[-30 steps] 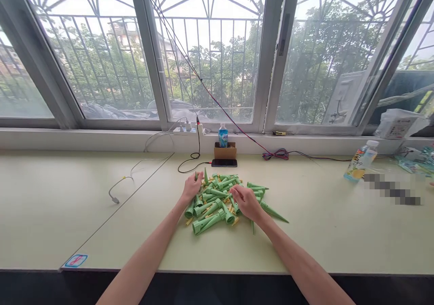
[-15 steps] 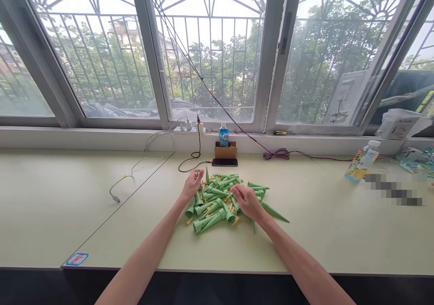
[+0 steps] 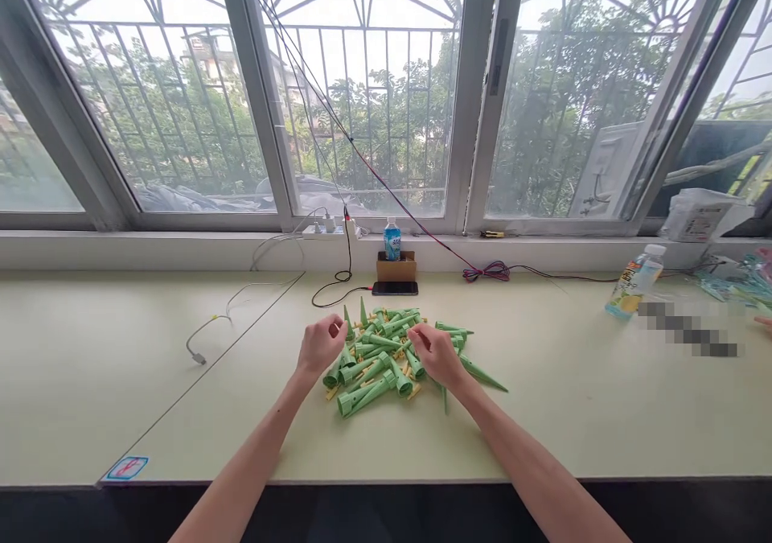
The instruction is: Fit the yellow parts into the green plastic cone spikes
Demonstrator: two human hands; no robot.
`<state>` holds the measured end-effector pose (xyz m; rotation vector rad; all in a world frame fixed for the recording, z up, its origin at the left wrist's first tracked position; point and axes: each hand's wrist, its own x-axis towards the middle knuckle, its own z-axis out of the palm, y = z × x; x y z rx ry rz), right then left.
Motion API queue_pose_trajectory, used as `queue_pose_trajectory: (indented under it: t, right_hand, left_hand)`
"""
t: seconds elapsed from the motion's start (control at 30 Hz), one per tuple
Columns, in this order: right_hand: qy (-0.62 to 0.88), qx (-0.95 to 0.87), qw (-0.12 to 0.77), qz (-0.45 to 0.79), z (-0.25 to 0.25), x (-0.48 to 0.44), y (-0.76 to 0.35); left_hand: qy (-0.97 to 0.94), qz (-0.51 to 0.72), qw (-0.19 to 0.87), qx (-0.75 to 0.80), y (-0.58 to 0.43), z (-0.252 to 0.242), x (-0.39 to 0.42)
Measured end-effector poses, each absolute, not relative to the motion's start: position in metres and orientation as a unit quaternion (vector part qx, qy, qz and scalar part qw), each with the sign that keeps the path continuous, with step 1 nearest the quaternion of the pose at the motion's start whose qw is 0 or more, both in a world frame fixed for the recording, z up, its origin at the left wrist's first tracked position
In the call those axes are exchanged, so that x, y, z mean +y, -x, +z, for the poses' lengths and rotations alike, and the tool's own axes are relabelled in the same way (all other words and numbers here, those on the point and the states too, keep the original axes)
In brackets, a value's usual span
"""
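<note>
A heap of green plastic plant watering spikes lies before me, mixed with small yellow plastic pieces. My left hand is at the heap's left side, its fingers curled in. Right by its fingertips a green spike points upward; I cannot tell whether they touch it. Over the right part of the heap, my right hand is closed with thumb and fingers together. Whatever is inside either hand is hidden. Several spikes lie just beyond my right hand.
Behind the heap, a phone leans by a small cardboard box near a blue bottle. A drink bottle stands to the right. Cables run along the back. Another person's hand shows at the right edge.
My left hand has moved left and slightly toward me, uncovering an upright green spike. My right hand stays over the heap. Another person's hand shows more at the right edge.
</note>
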<state>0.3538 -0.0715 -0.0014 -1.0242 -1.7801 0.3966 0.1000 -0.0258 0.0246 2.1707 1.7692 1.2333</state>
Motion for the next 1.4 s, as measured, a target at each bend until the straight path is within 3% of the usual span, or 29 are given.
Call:
queue_pose_trajectory:
  t: [0.3,0.83,1.23,1.4]
  right_hand:
    - [0.447,-0.73,0.498,0.139,-0.003,-0.069,-0.355]
    - [0.424,-0.79,0.442,0.008,-0.007,-0.073,-0.357]
    - [0.355,-0.879,0.308,-0.079,0.029,-0.064,-0.345]
    - [0.357,-0.881,0.251,-0.181,0.024,-0.044,-0.341]
  left_hand:
    - [-0.782,0.336,0.077,0.52,-0.11,0.012,-0.027]
    - [-0.788,0.355,0.095,0.493,-0.119,0.011,-0.033]
    - [-0.774,0.383,0.087,0.497,-0.12,0.015,-0.034]
    - [-0.767,0.401,0.091,0.492,-0.117,0.017,-0.034]
